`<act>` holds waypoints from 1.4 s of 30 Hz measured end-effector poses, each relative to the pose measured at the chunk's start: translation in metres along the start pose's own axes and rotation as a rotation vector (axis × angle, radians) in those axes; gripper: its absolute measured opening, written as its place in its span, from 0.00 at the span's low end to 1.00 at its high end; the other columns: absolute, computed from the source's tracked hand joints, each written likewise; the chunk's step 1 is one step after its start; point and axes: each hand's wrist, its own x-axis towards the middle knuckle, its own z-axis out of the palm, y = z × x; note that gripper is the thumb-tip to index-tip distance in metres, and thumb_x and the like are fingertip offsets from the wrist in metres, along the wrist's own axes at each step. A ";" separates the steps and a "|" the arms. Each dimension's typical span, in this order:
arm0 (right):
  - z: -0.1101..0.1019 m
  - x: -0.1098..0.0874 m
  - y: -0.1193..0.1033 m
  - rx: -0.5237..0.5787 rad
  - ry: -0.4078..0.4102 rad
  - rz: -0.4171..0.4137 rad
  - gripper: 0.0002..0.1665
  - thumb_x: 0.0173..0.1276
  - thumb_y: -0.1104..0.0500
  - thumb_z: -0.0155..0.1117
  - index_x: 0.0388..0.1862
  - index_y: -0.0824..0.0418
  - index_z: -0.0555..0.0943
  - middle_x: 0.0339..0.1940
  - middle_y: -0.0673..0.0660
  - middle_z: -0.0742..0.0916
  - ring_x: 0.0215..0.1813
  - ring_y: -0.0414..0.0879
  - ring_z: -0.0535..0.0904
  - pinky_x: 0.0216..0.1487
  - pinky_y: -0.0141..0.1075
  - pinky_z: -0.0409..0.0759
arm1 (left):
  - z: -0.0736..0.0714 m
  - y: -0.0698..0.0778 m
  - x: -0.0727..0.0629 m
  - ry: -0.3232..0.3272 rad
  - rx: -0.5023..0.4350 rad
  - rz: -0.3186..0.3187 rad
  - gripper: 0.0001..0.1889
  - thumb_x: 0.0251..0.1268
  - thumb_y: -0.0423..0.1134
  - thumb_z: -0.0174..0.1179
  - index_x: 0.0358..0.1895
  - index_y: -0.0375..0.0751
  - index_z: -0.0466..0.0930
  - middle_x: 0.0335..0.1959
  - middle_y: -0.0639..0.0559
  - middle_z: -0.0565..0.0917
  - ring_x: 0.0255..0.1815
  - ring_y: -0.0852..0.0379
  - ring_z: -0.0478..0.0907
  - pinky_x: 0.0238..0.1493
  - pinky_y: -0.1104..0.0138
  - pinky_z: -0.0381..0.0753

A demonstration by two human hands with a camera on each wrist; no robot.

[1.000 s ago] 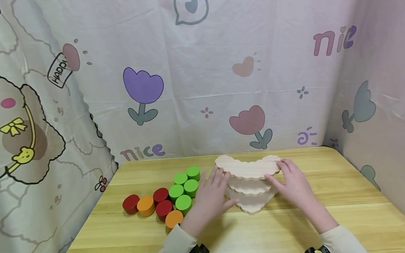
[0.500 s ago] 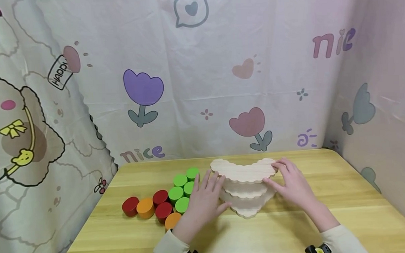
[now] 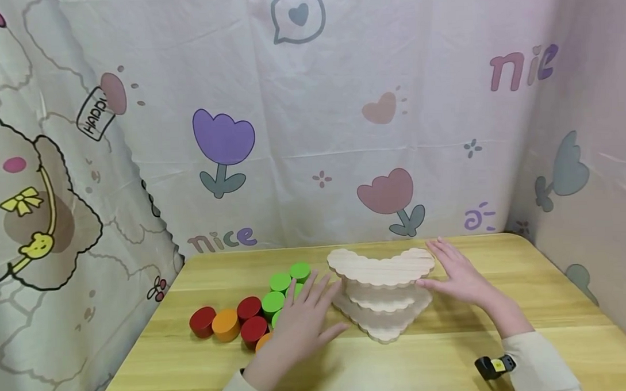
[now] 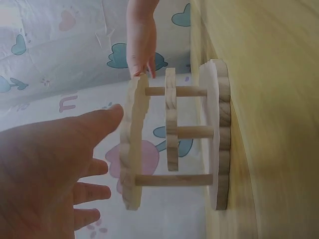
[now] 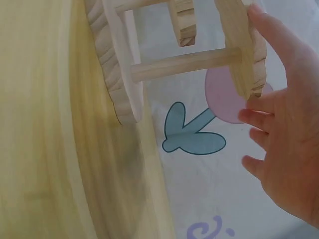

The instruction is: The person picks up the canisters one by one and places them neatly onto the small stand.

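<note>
A three-tier wooden stand (image 3: pixel 383 271) with scalloped edges rests upright on the table. In the left wrist view, round dowels (image 4: pixel 172 180) join its tiers. To its left, my left hand (image 3: pixel 302 325) hovers with fingers spread, apart from the stand and partly covering the discs. My right hand (image 3: pixel 461 279) is at the right end of the top tier, fingers extended; its thumb appears to touch the edge. Left of the stand lie green discs (image 3: pixel 280 282), red discs (image 3: pixel 249 308) and orange discs (image 3: pixel 226 325).
The wooden table (image 3: pixel 402 371) runs back to a printed curtain (image 3: pixel 300 115), which also hangs along both sides. A black device with a yellow patch (image 3: pixel 495 366) is worn at the right wrist.
The stand has shifted slightly toward me. My left hand has drawn back to the left, away from it. The right hand's fingers have released the top tier's end and straightened.
</note>
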 end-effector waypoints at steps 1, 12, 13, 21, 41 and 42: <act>-0.001 0.000 0.001 0.007 -0.010 0.003 0.57 0.58 0.37 0.67 0.76 0.67 0.56 0.76 0.71 0.60 0.77 0.69 0.50 0.70 0.68 0.48 | -0.001 -0.001 -0.003 0.007 0.005 0.006 0.39 0.65 0.69 0.47 0.77 0.57 0.54 0.78 0.52 0.58 0.81 0.46 0.48 0.74 0.39 0.49; 0.005 -0.003 0.001 0.045 -0.030 0.008 0.55 0.59 0.38 0.67 0.74 0.68 0.59 0.76 0.73 0.59 0.77 0.70 0.50 0.70 0.69 0.49 | -0.012 -0.031 -0.049 0.225 0.063 0.044 0.35 0.59 0.65 0.59 0.68 0.56 0.70 0.70 0.55 0.71 0.74 0.49 0.64 0.71 0.43 0.57; 0.006 -0.003 0.001 0.047 -0.031 0.009 0.55 0.60 0.38 0.67 0.74 0.68 0.59 0.76 0.73 0.59 0.77 0.70 0.50 0.70 0.68 0.49 | -0.012 -0.034 -0.053 0.256 0.059 0.046 0.34 0.56 0.64 0.63 0.66 0.55 0.73 0.68 0.55 0.74 0.72 0.48 0.67 0.70 0.44 0.58; 0.012 0.001 0.000 0.043 -0.032 0.002 0.54 0.61 0.37 0.65 0.76 0.65 0.57 0.77 0.71 0.59 0.77 0.69 0.51 0.71 0.67 0.51 | -0.011 -0.062 -0.081 0.375 0.034 0.079 0.26 0.43 0.63 0.72 0.43 0.53 0.82 0.41 0.60 0.80 0.45 0.59 0.75 0.51 0.60 0.74; 0.006 0.003 0.004 0.039 -0.031 0.012 0.55 0.60 0.38 0.65 0.76 0.65 0.57 0.77 0.71 0.58 0.78 0.69 0.50 0.71 0.67 0.49 | 0.012 -0.092 -0.088 0.086 0.062 -0.035 0.34 0.42 0.77 0.61 0.44 0.55 0.79 0.42 0.58 0.77 0.46 0.57 0.69 0.50 0.60 0.65; 0.007 0.003 0.004 0.038 -0.031 0.013 0.55 0.60 0.38 0.65 0.76 0.65 0.57 0.77 0.71 0.58 0.78 0.69 0.50 0.72 0.67 0.49 | 0.013 -0.092 -0.088 0.072 0.060 -0.042 0.34 0.42 0.77 0.61 0.45 0.55 0.79 0.42 0.57 0.77 0.46 0.56 0.69 0.50 0.60 0.66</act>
